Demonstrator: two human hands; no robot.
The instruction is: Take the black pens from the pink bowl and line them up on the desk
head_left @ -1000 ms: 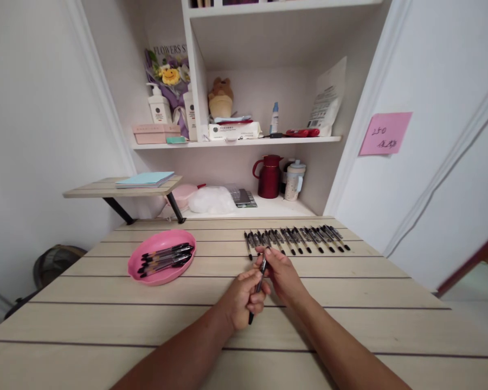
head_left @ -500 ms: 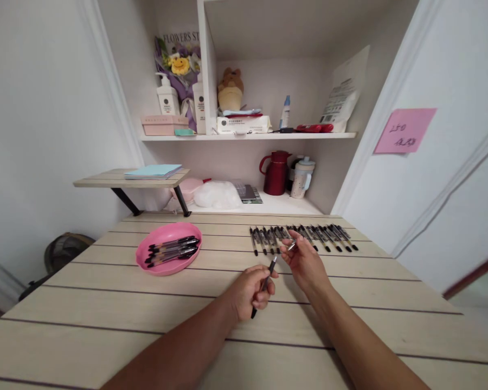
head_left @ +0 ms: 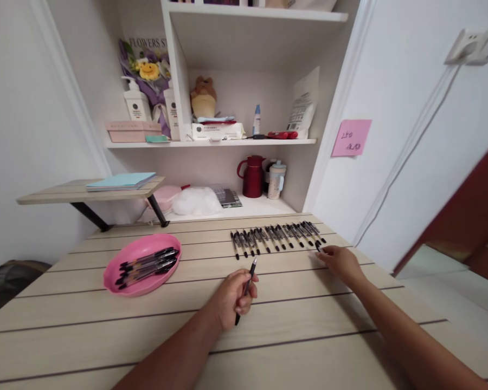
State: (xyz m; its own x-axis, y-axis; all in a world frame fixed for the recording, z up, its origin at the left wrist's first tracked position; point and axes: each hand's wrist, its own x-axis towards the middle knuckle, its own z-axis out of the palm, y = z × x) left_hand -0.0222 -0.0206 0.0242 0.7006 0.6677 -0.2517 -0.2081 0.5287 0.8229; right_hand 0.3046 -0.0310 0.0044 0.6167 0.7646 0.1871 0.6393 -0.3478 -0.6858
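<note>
My left hand is closed round a black pen, which points up and away with its tip bare. My right hand reaches out to the right end of a row of several black pen caps laid side by side on the wooden table. Its fingertips pinch a small black cap down at the table, just beside the last cap in the row. A pink dish on the left holds several black pens.
Behind the table, shelves hold a red jug, a speckled cup, bottles, a plush toy and a bouquet. A small raised stand with a blue notebook sits at the back left. A pink note is stuck on the right wall.
My right hand pulled the cap off the pen held in my left hand, then carried it right and away to the row's right end. The camera view swung to the right.
</note>
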